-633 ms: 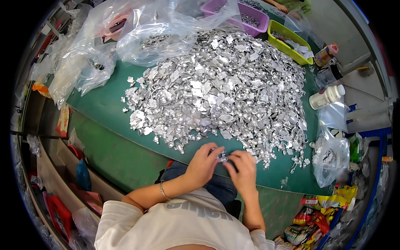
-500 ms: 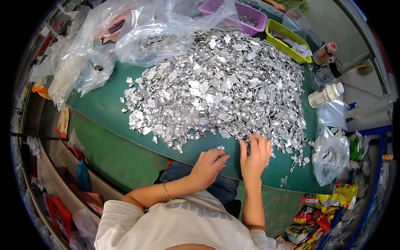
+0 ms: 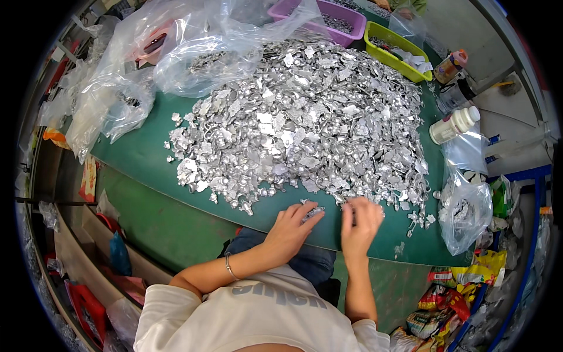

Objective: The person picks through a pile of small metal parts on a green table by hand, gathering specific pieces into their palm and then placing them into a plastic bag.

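Observation:
A broad heap of small silver-coloured cast metal pieces (image 3: 293, 123), several with hook-like ends, covers much of the green table (image 3: 138, 161). At the heap's near edge my left hand (image 3: 287, 232) is closed around a few metal pieces (image 3: 312, 215), which show between thumb and fingers. Just to its right, my right hand (image 3: 359, 227) has its fingers curled down by the front of the heap. They are slightly blurred, and whatever they pinch is hidden beneath them.
Clear plastic bags (image 3: 205, 53) lie over the heap's far left. Behind it stand a purple basin (image 3: 346, 36) and a yellow-green basin (image 3: 404, 64). A white bottle (image 3: 454, 125) and a tied plastic bag (image 3: 466, 217) line the right edge. Another person's hand (image 3: 381, 4) shows at the back.
My right hand's fingers have gone from spread to curled, drawing slightly toward me. More of the metal pieces in my left hand now shows. The whole view has shifted a little.

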Tool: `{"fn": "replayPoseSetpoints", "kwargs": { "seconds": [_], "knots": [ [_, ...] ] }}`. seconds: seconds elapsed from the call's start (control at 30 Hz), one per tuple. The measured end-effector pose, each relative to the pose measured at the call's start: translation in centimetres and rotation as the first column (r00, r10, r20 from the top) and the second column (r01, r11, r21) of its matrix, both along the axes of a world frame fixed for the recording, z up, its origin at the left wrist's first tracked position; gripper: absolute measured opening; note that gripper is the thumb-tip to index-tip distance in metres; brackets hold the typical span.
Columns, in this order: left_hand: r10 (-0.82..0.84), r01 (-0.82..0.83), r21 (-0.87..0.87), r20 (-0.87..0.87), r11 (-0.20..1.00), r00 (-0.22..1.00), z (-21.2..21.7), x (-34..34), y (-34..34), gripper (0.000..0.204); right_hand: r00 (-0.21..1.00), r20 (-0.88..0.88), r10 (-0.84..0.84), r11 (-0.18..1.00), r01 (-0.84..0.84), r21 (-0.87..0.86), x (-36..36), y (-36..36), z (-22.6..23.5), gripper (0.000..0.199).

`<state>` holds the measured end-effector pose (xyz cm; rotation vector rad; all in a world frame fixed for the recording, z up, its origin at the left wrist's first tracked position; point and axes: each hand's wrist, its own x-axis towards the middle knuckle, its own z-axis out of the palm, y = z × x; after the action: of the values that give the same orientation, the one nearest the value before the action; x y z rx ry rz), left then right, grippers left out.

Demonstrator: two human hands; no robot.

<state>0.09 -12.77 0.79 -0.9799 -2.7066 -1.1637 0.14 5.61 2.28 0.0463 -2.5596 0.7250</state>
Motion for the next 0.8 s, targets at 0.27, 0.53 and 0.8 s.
{"fn": "replayPoseSetpoints", "kwargs": {
  "seconds": [0.27, 0.53, 0.8],
  "knots": [
    [-0.137, 0.148, -0.140, 0.090, 0.979, 0.987, -0.1, -0.8, 0.0, 0.048, 0.987, 0.041, -0.154, 0.974, 0.144, 0.176, -2.2, 0.9, 0.6, 0.019],
    [0.004, 0.000, -0.096, 0.040, 0.995, 0.999, 0.8, -1.7, -1.0, 0.056, 0.960, 0.070, 0.270, 0.960, -0.274, 0.063, 1.1, -0.7, 0.0, 0.019],
    [-0.149, 0.135, -0.156, -0.082, 0.978, 0.985, 0.1, -1.7, 0.9, 0.051, 0.985, -0.055, -0.161, 0.984, 0.165, 0.065, 0.5, 1.4, 0.6, 0.017]
  ]
}}
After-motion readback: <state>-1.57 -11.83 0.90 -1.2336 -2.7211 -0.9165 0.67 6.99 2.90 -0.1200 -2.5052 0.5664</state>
